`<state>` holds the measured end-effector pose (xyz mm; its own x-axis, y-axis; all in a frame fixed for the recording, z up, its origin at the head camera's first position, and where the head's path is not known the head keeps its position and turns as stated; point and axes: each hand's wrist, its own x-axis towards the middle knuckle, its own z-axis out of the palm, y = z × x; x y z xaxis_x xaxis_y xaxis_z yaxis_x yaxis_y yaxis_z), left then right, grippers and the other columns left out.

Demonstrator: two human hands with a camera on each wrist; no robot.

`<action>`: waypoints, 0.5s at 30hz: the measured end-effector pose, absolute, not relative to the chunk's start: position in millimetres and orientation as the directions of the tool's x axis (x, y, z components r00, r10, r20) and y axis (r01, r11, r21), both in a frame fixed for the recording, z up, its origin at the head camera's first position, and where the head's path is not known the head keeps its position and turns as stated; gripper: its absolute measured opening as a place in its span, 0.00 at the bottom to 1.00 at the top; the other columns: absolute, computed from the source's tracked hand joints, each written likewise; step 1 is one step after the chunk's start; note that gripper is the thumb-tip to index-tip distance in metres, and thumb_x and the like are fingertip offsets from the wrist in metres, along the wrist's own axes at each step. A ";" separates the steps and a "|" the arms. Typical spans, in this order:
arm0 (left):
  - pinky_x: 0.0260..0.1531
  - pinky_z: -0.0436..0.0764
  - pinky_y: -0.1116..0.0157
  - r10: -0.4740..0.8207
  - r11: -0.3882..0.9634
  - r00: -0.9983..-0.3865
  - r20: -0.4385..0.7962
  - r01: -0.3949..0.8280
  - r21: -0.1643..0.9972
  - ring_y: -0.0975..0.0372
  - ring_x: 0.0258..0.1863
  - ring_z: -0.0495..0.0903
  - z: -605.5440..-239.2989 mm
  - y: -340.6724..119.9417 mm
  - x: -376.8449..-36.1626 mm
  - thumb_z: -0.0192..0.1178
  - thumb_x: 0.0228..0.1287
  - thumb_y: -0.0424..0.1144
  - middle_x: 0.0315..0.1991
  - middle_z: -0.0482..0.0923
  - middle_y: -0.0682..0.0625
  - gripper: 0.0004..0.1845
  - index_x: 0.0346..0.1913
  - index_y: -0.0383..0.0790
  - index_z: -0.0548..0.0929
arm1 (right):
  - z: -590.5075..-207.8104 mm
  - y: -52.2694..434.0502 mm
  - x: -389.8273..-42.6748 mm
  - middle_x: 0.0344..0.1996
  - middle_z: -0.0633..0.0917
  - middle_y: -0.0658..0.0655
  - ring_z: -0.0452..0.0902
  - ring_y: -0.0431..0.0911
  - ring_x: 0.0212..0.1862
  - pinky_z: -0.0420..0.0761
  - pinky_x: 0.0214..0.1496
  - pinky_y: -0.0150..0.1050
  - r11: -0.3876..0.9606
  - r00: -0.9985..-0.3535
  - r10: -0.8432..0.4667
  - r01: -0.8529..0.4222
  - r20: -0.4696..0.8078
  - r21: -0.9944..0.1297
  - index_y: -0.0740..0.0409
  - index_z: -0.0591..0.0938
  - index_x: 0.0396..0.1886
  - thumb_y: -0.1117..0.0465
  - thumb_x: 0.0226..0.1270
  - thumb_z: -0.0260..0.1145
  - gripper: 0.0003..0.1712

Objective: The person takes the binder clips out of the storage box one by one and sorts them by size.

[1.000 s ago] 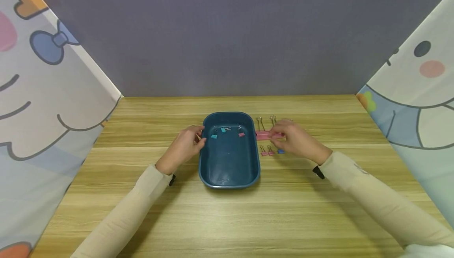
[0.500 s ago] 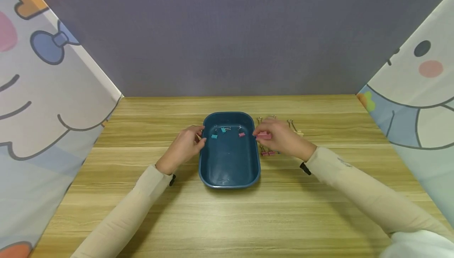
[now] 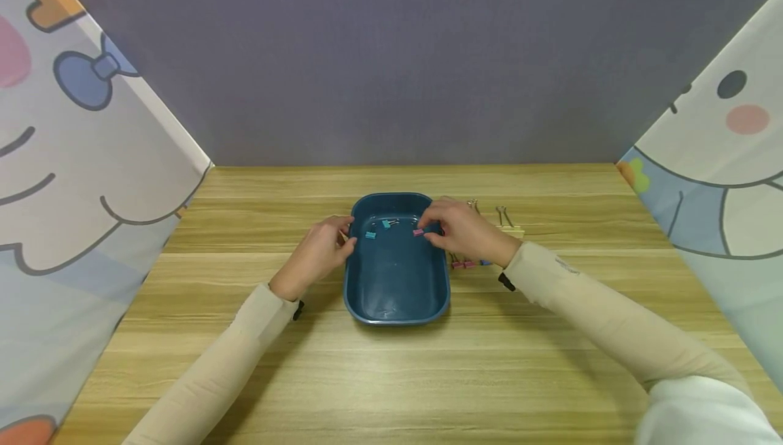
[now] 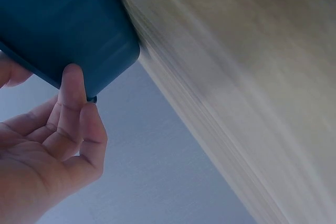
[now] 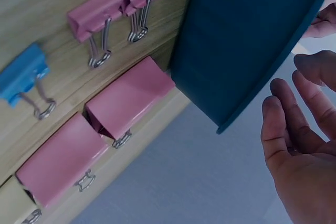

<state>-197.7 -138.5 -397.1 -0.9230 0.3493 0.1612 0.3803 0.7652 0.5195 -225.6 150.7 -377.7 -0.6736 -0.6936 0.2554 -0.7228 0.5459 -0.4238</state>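
Observation:
A dark blue tray (image 3: 396, 319) stands mid-table with two teal binder clips (image 3: 370, 235) and a small pink clip (image 3: 419, 232) inside. My left hand (image 3: 318, 251) rests against the tray's left rim, and the left wrist view shows a straight finger (image 4: 72, 85) on the tray wall (image 4: 63, 24). My right hand (image 3: 455, 227) hovers over the right rim, fingertips close to the small pink clip. In the right wrist view its fingers (image 5: 278, 129) are loosely extended and hold nothing. Two large pink clips (image 5: 131, 95) lie on the table beside the tray wall (image 5: 247, 40).
Right of the tray lie two small pink clips (image 3: 462, 264), a blue clip (image 3: 484, 262) and a cream clip (image 3: 510, 231). Cartoon-printed panels (image 3: 92, 159) flank the wooden table (image 3: 391, 377) and a grey wall closes the back.
My right hand has moved left from the clips on the table to above the tray's right rim. The left hand and the tray have stayed put.

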 end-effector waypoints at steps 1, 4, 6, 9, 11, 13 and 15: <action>0.25 0.78 0.70 0.349 0.767 -0.923 0.160 0.380 0.518 0.60 0.30 0.79 -397.4 -138.5 -198.0 0.61 0.61 0.32 0.37 0.77 0.44 0.23 0.58 0.25 0.73 | -377.9 149.5 -226.5 0.40 0.81 0.49 0.74 0.47 0.38 0.74 0.40 0.40 0.547 -0.675 -0.695 -0.720 0.248 -0.427 0.53 0.84 0.41 0.65 0.59 0.68 0.10; 0.25 0.78 0.70 0.347 0.766 -0.924 0.160 0.378 0.521 0.61 0.30 0.79 -398.0 -138.4 -198.8 0.61 0.61 0.32 0.37 0.76 0.45 0.23 0.58 0.26 0.73 | -379.6 146.3 -229.0 0.40 0.81 0.49 0.75 0.49 0.40 0.74 0.40 0.39 0.553 -0.681 -0.696 -0.711 0.229 -0.434 0.55 0.84 0.42 0.64 0.60 0.68 0.10; 0.25 0.78 0.70 0.349 0.764 -0.924 0.160 0.379 0.523 0.61 0.31 0.79 -398.3 -138.1 -199.0 0.61 0.61 0.32 0.37 0.76 0.45 0.23 0.58 0.26 0.73 | -380.8 144.4 -230.6 0.40 0.81 0.51 0.75 0.50 0.41 0.74 0.40 0.40 0.551 -0.685 -0.695 -0.703 0.220 -0.449 0.56 0.84 0.42 0.65 0.60 0.68 0.10; 0.25 0.79 0.69 0.348 0.761 -0.924 0.159 0.377 0.527 0.61 0.31 0.79 -398.2 -138.0 -199.0 0.61 0.61 0.32 0.37 0.77 0.45 0.23 0.58 0.26 0.73 | -383.8 142.0 -234.2 0.40 0.81 0.53 0.74 0.51 0.39 0.74 0.40 0.41 0.552 -0.687 -0.696 -0.699 0.211 -0.455 0.54 0.83 0.42 0.65 0.60 0.68 0.10; 0.25 0.79 0.69 0.346 0.763 -0.925 0.159 0.376 0.526 0.60 0.31 0.79 -398.2 -138.1 -198.8 0.61 0.61 0.32 0.37 0.76 0.45 0.22 0.58 0.26 0.74 | -385.8 139.8 -236.5 0.40 0.81 0.54 0.74 0.51 0.38 0.74 0.41 0.41 0.551 -0.684 -0.698 -0.701 0.211 -0.453 0.53 0.83 0.41 0.65 0.60 0.68 0.09; 0.26 0.79 0.69 0.345 0.766 -0.925 0.158 0.375 0.523 0.60 0.31 0.79 -398.2 -138.3 -198.5 0.61 0.62 0.32 0.37 0.76 0.45 0.22 0.58 0.26 0.74 | -388.0 137.8 -238.6 0.39 0.81 0.54 0.75 0.51 0.38 0.74 0.41 0.41 0.549 -0.681 -0.702 -0.704 0.208 -0.451 0.53 0.83 0.41 0.64 0.61 0.67 0.09; 0.26 0.79 0.69 0.344 0.767 -0.926 0.158 0.374 0.521 0.60 0.31 0.79 -398.4 -138.4 -198.3 0.61 0.62 0.32 0.37 0.76 0.45 0.22 0.58 0.26 0.74 | -389.8 135.7 -240.1 0.39 0.81 0.55 0.75 0.51 0.38 0.74 0.41 0.41 0.541 -0.677 -0.706 -0.704 0.206 -0.459 0.55 0.83 0.41 0.64 0.61 0.67 0.08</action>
